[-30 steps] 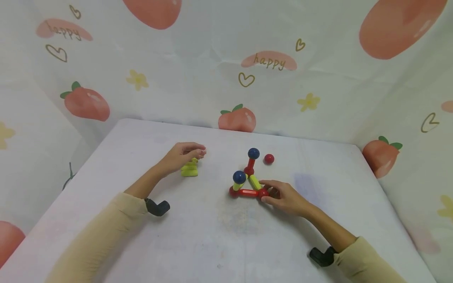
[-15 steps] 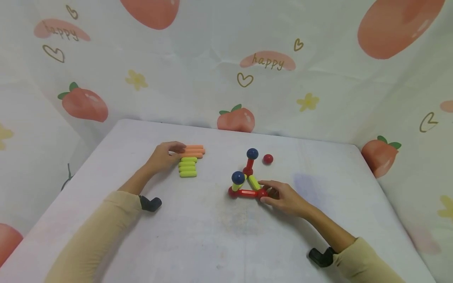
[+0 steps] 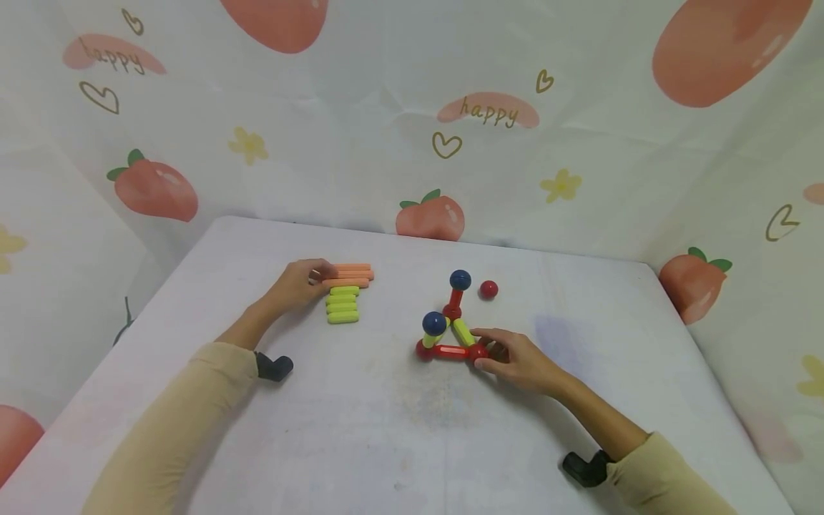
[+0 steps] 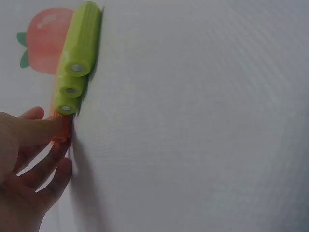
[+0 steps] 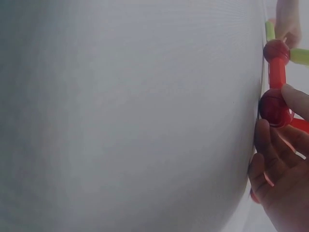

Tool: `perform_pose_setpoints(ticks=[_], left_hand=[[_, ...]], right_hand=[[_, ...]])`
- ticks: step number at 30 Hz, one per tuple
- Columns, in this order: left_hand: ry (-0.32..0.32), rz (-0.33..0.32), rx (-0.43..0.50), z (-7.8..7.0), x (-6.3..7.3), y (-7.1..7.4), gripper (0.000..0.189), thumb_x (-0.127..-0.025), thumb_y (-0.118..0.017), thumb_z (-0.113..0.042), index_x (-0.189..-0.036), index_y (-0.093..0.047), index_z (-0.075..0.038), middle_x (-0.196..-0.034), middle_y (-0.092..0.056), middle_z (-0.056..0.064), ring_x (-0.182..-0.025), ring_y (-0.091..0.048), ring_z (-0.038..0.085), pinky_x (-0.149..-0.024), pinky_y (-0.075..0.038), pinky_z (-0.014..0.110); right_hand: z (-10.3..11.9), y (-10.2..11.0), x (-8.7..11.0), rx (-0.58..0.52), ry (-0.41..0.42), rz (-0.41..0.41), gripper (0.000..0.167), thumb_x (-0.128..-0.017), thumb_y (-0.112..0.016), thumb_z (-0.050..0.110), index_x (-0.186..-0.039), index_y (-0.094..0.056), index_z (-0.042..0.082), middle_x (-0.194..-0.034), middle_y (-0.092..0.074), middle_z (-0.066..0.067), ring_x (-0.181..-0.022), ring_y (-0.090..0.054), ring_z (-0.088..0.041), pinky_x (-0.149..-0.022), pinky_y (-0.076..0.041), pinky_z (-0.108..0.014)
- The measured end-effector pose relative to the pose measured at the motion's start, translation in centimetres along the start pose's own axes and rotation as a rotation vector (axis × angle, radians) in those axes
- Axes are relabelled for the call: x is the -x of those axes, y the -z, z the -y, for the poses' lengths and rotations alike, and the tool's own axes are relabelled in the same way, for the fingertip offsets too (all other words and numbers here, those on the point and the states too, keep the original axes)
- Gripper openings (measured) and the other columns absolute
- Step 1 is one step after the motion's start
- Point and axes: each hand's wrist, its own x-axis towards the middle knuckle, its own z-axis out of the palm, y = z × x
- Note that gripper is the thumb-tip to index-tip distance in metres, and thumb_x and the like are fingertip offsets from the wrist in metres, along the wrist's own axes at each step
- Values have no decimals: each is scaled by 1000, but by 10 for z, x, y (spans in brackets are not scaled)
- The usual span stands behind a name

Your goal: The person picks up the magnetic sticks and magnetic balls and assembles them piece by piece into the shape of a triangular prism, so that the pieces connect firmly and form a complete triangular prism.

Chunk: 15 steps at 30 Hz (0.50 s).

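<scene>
My left hand pinches the left end of an orange magnetic rod between thumb and fingers. Several orange rods lie side by side, and lime-green magnetic rods sit just in front of them. My right hand grips a red ball at the near right corner of a triangular frame. A red rod and lime-green rods form its sides. Two upright rods bear blue balls on top. In the right wrist view, another red rod meets the gripped ball.
A loose red ball lies behind the frame, to its right. Both wrists carry black camera mounts. The white tabletop ends at a fruit-printed cloth along the back and sides.
My left hand has drawn back leftward from above the rods to the orange rods' left ends, uncovering them. It has hardly moved over the last half second. My right hand stays on the red ball.
</scene>
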Motion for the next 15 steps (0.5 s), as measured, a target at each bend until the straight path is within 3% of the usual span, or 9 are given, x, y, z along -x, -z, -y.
perform_pose_setpoints(ticks=[7, 11, 15], left_hand=[[14, -137, 104, -14, -2, 7, 34, -95, -65, -3, -128, -60, 0, -122, -66, 20, -114, -61, 36, -96, -51, 49], [-18, -185, 259, -27, -7, 8, 36, -97, -63, -5, -132, -57, 0, -122, -66, 21, -117, -61, 35, -98, -51, 43], [-54, -153, 479, -47, -12, 3, 40, -97, -64, -8, -135, -53, 0, -122, -63, 28, -113, -64, 28, -92, -52, 26]], right_hand=[[1, 0, 0, 1, 10, 4, 57, -90, -74, 21, -139, -54, 0, -109, -68, -7, -88, -61, -18, -74, -54, -23], [0, 1, 0, 2, 11, 7, 56, -90, -74, 21, -139, -54, 0, -109, -68, -8, -88, -61, -18, -73, -54, -23], [0, 0, 0, 2, 13, 6, 56, -90, -74, 21, -139, -55, 1, -108, -68, -7, -87, -61, -17, -73, -54, -23]])
